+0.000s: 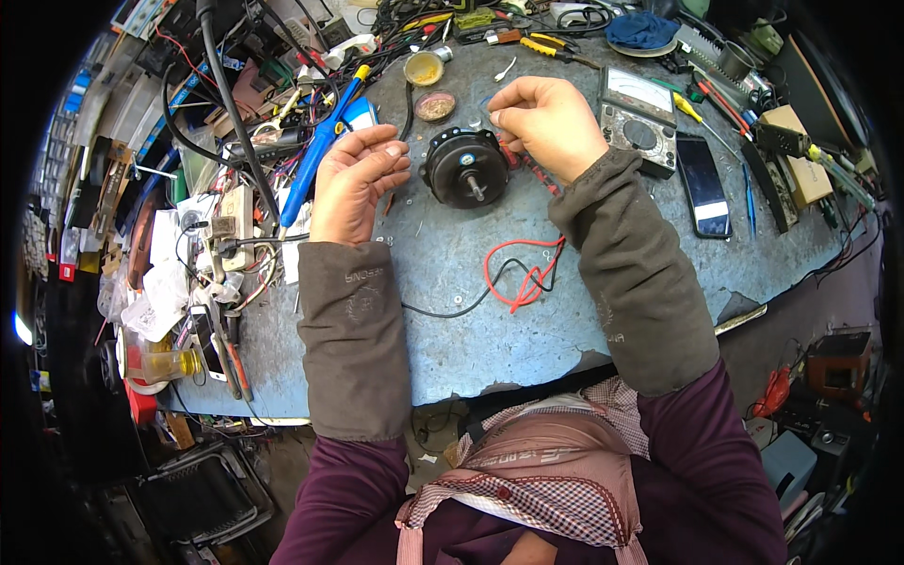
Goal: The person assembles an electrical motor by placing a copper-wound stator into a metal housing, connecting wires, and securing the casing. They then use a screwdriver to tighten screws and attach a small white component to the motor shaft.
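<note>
Pink apron (546, 447) cloth is closest, by the counter's (452, 363) chipped edge. Red and black wires (496, 275) lie between that edge and the round black motor (461, 169). The left hand (360, 179) is loose, half curled, a small gap from the motor. The right hand (546, 122) pinches narrow; I cannot tell if it holds anything. Its sleeve (640, 273) hides some wire.

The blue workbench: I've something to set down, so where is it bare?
Bare: the strip between the red lead and the front edge of the workbench; the patch between the black phone and that edge. Crowded: the left end by bags; the far edge by pliers; and between the left hand and right hand by the black motor.
</note>
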### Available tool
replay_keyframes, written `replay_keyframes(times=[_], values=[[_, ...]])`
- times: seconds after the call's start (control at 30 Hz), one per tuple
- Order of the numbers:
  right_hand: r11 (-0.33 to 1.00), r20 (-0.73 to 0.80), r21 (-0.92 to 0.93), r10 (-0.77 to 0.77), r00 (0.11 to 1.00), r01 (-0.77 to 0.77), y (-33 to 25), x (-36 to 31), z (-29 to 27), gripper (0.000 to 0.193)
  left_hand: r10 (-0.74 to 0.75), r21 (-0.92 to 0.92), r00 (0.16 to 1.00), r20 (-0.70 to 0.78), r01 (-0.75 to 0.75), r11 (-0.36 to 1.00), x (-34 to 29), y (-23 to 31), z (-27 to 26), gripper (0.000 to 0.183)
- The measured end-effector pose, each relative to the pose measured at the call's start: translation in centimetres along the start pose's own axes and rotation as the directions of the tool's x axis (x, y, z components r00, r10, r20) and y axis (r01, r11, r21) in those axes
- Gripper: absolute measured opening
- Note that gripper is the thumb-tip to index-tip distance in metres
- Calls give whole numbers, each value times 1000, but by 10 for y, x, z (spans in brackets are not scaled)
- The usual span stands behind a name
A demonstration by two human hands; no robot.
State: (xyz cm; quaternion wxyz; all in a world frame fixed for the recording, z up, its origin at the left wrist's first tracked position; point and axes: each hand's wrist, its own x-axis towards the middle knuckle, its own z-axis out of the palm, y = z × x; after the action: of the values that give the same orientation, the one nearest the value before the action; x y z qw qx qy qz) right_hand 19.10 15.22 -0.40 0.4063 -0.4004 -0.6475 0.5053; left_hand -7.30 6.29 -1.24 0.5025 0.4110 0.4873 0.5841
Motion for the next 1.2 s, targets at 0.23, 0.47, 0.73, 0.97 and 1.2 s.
replay_keyframes(times=[0.23, 0.47, 0.73, 0.97, 1.2], values=[[999, -53, -24, -48, 997, 47, 5, 2, 1, 19, -34, 189, 986, 163, 3, 982, -2, -2, 8, 34], [999, -14, -42, -34, 999, 33, 4, 1, 1, 17, -34, 196, 996, 82, 17, 981, 0, -9, 13, 26], [998, -11, -57, -26, 1000, 26, 3, 1, 0, 16, -105, 90, 980, -167, 121, 988, 7, -20, 12, 27], [999, -34, -17, -36, 999, 35, 2, 0, 3, 16, -52, 58, 990, -129, 60, 997, 7, -21, 7, 30], [995, -48, -14, -95, 994, 95, 11, 5, 6, 18, -44, 101, 988, -147, 59, 993, 9, -26, 8, 30]])
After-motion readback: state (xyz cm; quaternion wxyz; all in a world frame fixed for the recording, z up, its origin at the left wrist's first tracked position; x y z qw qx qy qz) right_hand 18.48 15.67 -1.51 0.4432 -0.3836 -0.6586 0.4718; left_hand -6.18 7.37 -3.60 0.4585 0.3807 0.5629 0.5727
